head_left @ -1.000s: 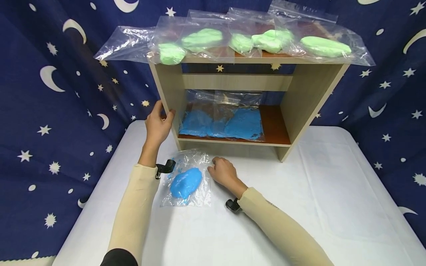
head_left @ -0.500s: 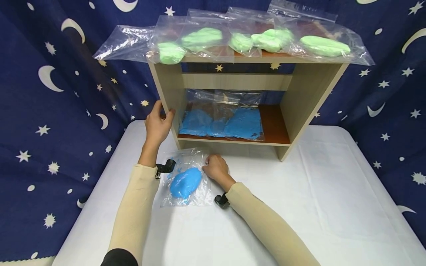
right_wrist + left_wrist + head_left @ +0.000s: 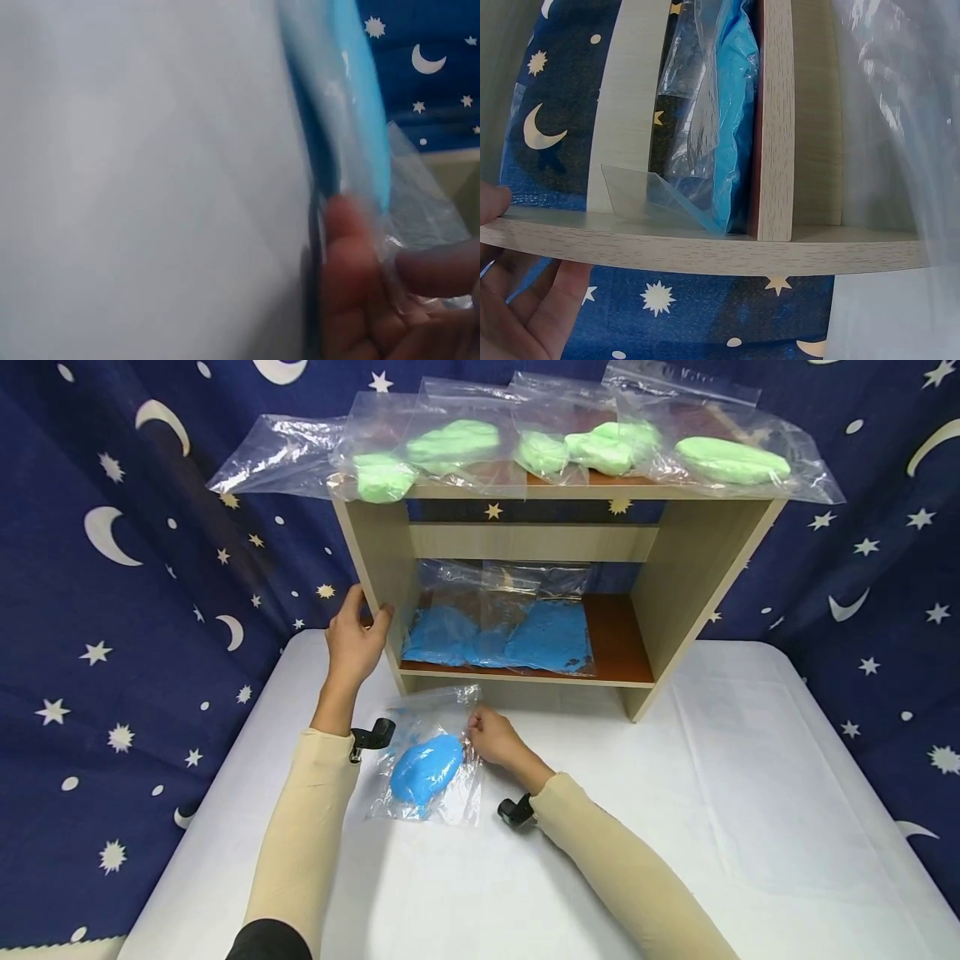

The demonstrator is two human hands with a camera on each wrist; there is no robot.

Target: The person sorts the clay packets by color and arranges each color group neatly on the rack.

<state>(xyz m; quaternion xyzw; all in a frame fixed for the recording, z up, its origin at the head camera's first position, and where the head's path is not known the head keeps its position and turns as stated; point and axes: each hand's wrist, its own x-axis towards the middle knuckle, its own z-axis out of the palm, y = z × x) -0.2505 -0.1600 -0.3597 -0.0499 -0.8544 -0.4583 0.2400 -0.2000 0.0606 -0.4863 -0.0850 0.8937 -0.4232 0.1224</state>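
My left hand (image 3: 356, 642) grips the left side panel of a small wooden shelf (image 3: 645, 610). In the left wrist view its thumb lies on the inner face and its fingers (image 3: 536, 307) on the outer one. My right hand (image 3: 497, 737) pinches the right edge of a clear plastic bag (image 3: 461, 793) that holds a smooth lump of blue slime (image 3: 426, 770). The right wrist view shows thumb and fingers (image 3: 349, 262) on the plastic, with the blue slime (image 3: 364, 112) just beyond. This bag lies in front of the shelf's left foot, its right side slightly lifted.
Several clear bags with light green lumps (image 3: 731, 460) lie along the shelf top, some overhanging its edges. Bags of flattened blue material (image 3: 551, 635) sit on the lower board. A white-covered table (image 3: 750, 827) carries everything, and a blue star-and-moon curtain (image 3: 150, 635) hangs behind.
My right hand moved left onto the bag's edge, took hold of it, then drew back right. The bag shifted slightly right and its right side rose. My left hand stayed on the panel.
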